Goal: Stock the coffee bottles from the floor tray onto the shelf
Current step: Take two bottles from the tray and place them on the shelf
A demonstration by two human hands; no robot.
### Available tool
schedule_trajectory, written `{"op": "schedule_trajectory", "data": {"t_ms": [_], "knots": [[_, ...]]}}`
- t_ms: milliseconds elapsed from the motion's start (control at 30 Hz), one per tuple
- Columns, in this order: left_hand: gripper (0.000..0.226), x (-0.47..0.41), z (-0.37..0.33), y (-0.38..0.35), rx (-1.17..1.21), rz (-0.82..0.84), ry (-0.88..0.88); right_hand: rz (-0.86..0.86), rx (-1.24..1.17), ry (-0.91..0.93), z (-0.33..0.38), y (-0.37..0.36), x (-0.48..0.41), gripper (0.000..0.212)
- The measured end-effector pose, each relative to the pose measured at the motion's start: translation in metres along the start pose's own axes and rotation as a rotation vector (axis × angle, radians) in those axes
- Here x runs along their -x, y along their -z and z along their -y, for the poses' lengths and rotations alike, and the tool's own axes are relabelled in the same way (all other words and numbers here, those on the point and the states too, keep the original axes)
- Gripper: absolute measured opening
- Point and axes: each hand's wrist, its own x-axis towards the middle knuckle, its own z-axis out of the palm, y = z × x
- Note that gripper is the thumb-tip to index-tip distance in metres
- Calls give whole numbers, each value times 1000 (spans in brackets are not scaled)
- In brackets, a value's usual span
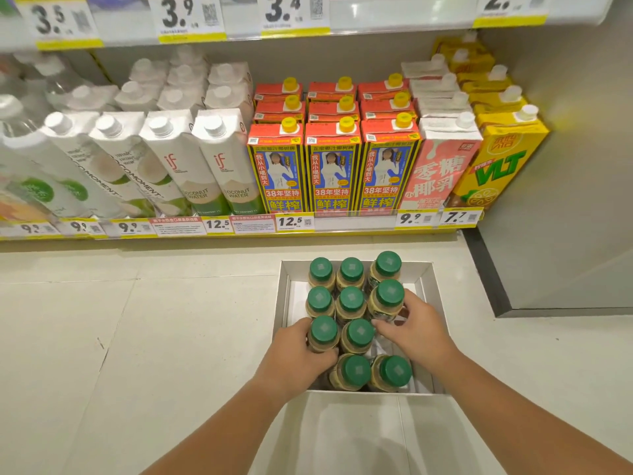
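Your left hand (298, 354) curls round left bottle (323, 332), your right hand (419, 332) round right bottle (388, 299) in tray (426, 279); grips below caps, likely to lift two together.

My forearms (534, 416) cut off at the bottom edge, fingertips of my left hand (294, 356) and right hand (419, 332) hidden behind coffee bottles (351, 299), their labels unreadable to me from above, drinks (24, 173) at the left end of the shelf (342, 232) blurred, top price tags (60, 22) cropped.
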Motion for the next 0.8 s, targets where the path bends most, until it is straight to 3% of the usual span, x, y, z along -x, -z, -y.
{"op": "schedule_trajectory", "data": {"t_ms": [267, 400, 633, 800], "knots": [[27, 3, -41, 56, 22, -4, -148, -20, -60, 67, 39, 31, 7, 46], [27, 1, -77, 85, 184, 7, -179, -36, -91, 108, 73, 53, 12, 43], [20, -10, -189, 150, 308, -35, -378, -5, -158, 238, 169, 108, 8, 42], [21, -16, -287, 203, 264, -84, -548, -63, -144, 382, 252, 156, -5, 37]]}}
